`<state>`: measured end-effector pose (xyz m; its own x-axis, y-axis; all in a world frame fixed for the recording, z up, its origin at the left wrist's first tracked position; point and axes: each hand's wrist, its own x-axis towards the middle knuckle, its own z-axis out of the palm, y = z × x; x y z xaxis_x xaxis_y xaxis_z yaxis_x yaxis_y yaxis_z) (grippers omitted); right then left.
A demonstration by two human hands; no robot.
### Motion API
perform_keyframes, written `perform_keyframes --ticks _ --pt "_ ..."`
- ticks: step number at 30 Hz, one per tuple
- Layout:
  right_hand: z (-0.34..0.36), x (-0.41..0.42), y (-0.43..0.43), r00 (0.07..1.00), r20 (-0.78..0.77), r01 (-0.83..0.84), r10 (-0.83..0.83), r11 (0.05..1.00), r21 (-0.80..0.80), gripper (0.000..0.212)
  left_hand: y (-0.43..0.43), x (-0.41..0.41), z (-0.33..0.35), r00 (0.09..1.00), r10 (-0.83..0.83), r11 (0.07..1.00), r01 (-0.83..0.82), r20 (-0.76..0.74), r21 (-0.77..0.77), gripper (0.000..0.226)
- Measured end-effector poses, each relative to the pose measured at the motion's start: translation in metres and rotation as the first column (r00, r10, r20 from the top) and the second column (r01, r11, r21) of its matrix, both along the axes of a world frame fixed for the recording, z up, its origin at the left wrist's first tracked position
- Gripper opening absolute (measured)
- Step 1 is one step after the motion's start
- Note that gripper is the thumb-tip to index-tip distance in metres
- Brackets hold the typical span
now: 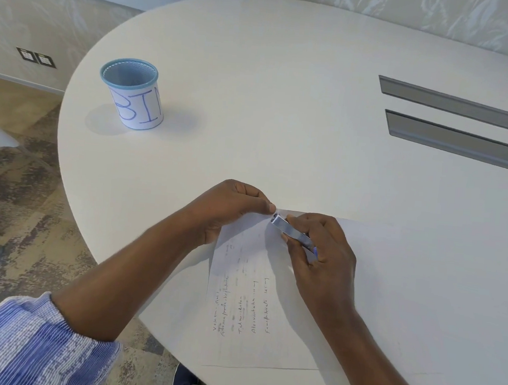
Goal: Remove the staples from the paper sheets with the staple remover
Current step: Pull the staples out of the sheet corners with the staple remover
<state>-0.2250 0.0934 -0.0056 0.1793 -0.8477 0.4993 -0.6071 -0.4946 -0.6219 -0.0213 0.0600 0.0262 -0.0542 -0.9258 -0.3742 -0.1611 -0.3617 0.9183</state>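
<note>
White paper sheets (248, 289) with handwritten lines lie on the near part of the white table (284, 103). My left hand (230, 208) pinches their far left corner and lifts it slightly off the table. My right hand (320, 258) grips a slim metal staple remover (292, 233), whose dark tip rests at that pinched corner, right beside my left thumb. The staple itself is too small to make out.
A blue mesh cup (131, 93) with a paper label reading "BIN" stands at the far left of the table. Two grey cable slots (464, 124) run across the far right. The table's curved edge drops to patterned carpet (17, 204) on the left.
</note>
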Motion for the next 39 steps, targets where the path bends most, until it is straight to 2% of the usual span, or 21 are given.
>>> perform_keyframes --ticks 3,9,14,21,25,30,39 --pt "0.0 0.001 0.001 1.0 -0.01 0.003 -0.003 1.0 -0.022 0.021 -0.001 0.0 -0.001 1.0 0.002 1.0 -0.002 -0.015 -0.005 0.012" --pt "0.005 0.006 0.006 0.998 0.067 0.014 -0.018 0.998 0.054 0.005 -0.001 -0.003 0.0 1.0 0.012 1.0 -0.012 -0.003 -0.021 0.014" --pt "0.007 0.011 0.009 0.997 0.016 0.079 -0.08 0.995 0.066 0.011 -0.004 -0.001 0.001 0.999 -0.039 0.999 0.04 0.036 -0.016 0.012" --pt "0.004 0.011 0.008 0.996 0.043 0.079 -0.082 0.995 0.067 0.011 -0.014 0.004 0.006 0.99 -0.132 0.991 0.132 0.045 0.005 0.014" --pt "0.005 0.012 0.009 0.998 0.024 0.059 -0.059 0.998 0.007 0.009 -0.016 0.006 0.007 0.986 -0.155 0.988 0.153 0.061 0.032 0.013" --pt "0.002 0.012 0.011 0.995 -0.069 0.071 -0.075 0.996 -0.061 0.026 -0.017 0.005 0.006 0.985 -0.155 0.988 0.154 0.073 0.027 0.011" --pt "-0.008 0.008 0.007 0.968 -0.214 0.053 -0.132 0.939 -0.34 0.029 -0.017 0.004 0.003 0.986 -0.143 0.99 0.141 0.088 0.03 0.014"
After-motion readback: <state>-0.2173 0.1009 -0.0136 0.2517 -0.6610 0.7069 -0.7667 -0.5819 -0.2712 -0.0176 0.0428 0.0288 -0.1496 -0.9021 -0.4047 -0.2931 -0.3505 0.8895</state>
